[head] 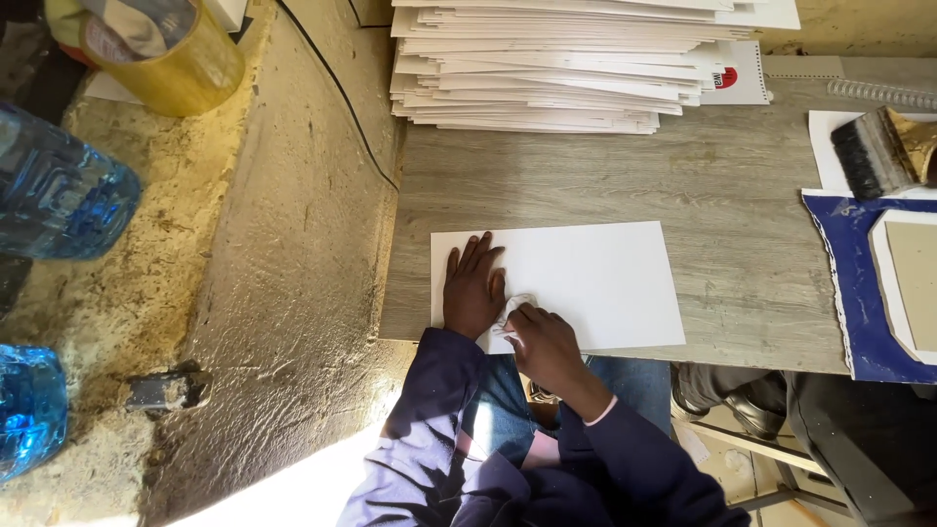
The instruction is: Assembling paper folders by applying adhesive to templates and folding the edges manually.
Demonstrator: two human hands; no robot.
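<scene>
A: Where do the hands sit?

B: Low in the centre of the frame. The left hand lies flat, fingers spread and released, pressing the lower left corner of the white sheet. The right hand is just beside it, fingers clenched around a small crumpled white cloth that touches the sheet near its lower edge.

A: And the sheet itself?

B: It lies flat on the grey wooden table, its left edge close to the table's left edge and its lower edge near the table's front edge.

A: What could go wrong from there?

B: The sheet could probably skid — only one palm pins it, at one corner, so a hard stroke of the cloth toward the right might swing or buckle the free end. Pushed toward the bottom of the frame, it could slip off the front edge onto the person's lap. If the cloth is damp, which cannot be told, the paper might wrinkle or smear.

A: Anything nearby to worry about?

B: The stack of white sheets at the top centre leans unevenly, but it stands well apart. At the right edge a wide brush rests above a blue sheet — also apart. A yellow tape roll and blue plastic bottles sit at the upper left, off the table.
</scene>
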